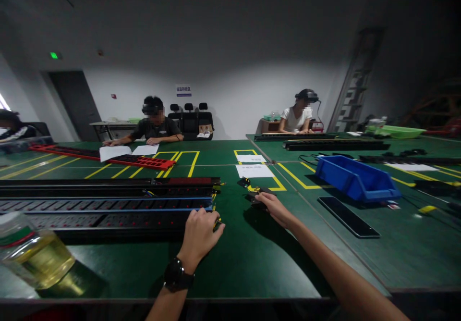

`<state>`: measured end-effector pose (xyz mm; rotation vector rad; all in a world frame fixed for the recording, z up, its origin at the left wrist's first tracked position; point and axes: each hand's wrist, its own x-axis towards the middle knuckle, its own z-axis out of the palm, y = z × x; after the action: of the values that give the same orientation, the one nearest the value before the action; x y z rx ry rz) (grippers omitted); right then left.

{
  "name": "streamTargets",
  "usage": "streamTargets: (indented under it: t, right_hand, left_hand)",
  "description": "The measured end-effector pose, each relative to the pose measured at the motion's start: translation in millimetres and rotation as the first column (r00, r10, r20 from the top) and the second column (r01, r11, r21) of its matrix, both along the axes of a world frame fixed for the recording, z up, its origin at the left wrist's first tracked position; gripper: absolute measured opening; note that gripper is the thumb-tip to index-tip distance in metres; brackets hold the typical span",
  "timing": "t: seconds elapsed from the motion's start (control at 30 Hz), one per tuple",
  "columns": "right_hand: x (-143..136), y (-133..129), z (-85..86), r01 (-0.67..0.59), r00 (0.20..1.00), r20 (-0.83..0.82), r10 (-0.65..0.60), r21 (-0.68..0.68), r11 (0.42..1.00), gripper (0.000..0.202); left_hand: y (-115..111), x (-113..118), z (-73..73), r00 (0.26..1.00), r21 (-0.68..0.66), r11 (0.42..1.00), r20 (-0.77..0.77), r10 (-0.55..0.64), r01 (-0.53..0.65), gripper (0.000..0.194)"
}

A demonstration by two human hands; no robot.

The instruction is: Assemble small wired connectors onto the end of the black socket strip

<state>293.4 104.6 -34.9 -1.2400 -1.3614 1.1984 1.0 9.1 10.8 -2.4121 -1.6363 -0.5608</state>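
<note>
Head view: left hand (199, 233) rests curled on the end of a long black power strip with red sockets (108, 220) on the green bench (252, 258). Right hand (274, 206), just beyond, closes over a small black connector (256, 197); grip unclear.

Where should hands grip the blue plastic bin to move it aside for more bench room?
Probably the blue plastic bin by its two short end walls, coming from above: its top is open, the rim is exposed all round, and it lies long and low on the green table.
</note>
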Motion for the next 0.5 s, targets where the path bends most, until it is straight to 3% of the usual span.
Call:
streamTargets:
  t: [0.3, 0.5]
  right_hand:
    - [1.3, 0.0, -0.9, -0.018, 1.000, -0.015, 0.017, -0.035, 0.999, 0.034]
    - [2.3, -2.4, -0.7, -0.015, 0.999, -0.035, 0.013, -0.062, 0.998, 0.030]
  left_hand:
    - [3.7, -3.0, -9.0, 0.991, 0.017, 0.991, 0.035, -0.130, 0.129, 0.013]
    - [-0.7, -2.4, -7.8, 0.990, 0.005, 0.991, 0.041, -0.133, 0.133, 0.016]
